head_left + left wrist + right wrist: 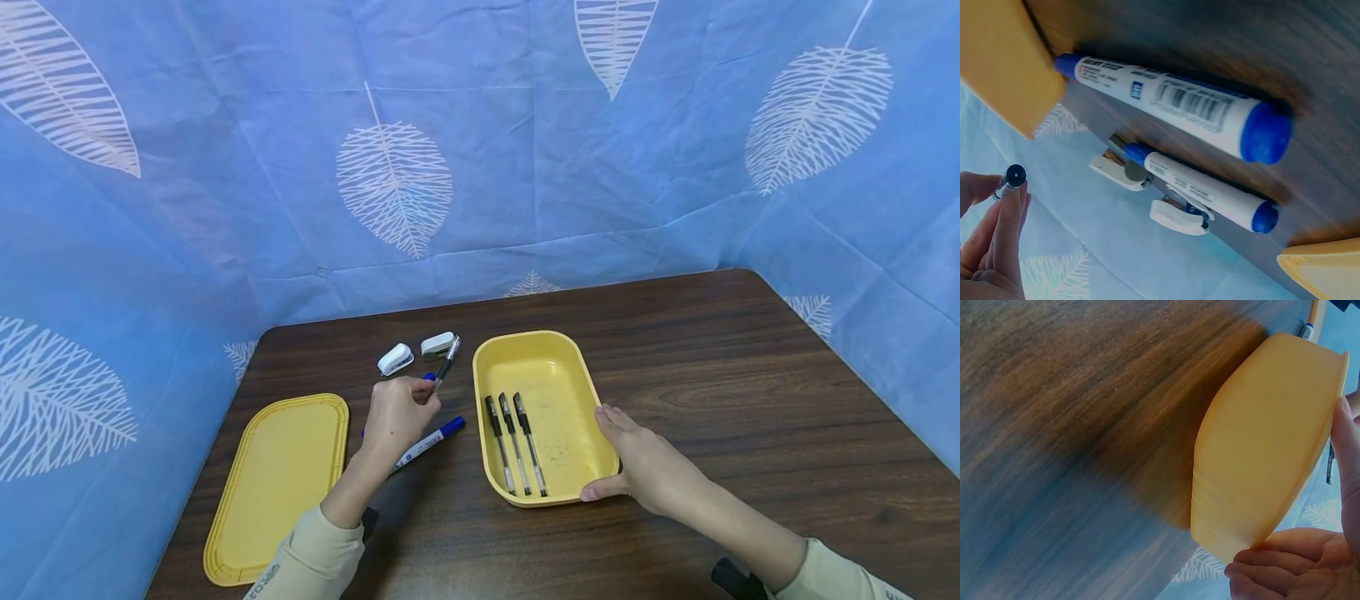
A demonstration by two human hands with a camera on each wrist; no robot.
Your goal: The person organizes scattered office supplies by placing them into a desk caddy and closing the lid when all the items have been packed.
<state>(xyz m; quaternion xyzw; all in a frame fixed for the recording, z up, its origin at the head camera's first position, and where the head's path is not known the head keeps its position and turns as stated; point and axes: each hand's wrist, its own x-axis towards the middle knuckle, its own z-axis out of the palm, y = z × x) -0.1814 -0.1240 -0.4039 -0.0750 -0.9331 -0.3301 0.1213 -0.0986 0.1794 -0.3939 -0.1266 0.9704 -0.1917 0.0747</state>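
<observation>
My left hand (397, 417) pinches a black-capped gel pen (448, 362) between thumb and fingertips, held tilted over the table. In the left wrist view the pen (1014, 177) shows end-on. Below that hand lies a blue-capped white marker (429, 442); a second marker (1204, 190), mostly behind the hand in the head view, shows in the left wrist view. My right hand (656, 467) holds the near right corner of a yellow plastic box (577, 425), thumb at the near rim and fingers along the right side. Inside the box, three similar gel pens (528, 443) lie side by side at the left.
Two small white staplers (396, 359) sit beyond the left hand. At the left, a flat yellow lid (288, 483) lies on the dark wood table (712, 367). A blue cloth with white leaves (480, 183) hangs behind the table's back edge.
</observation>
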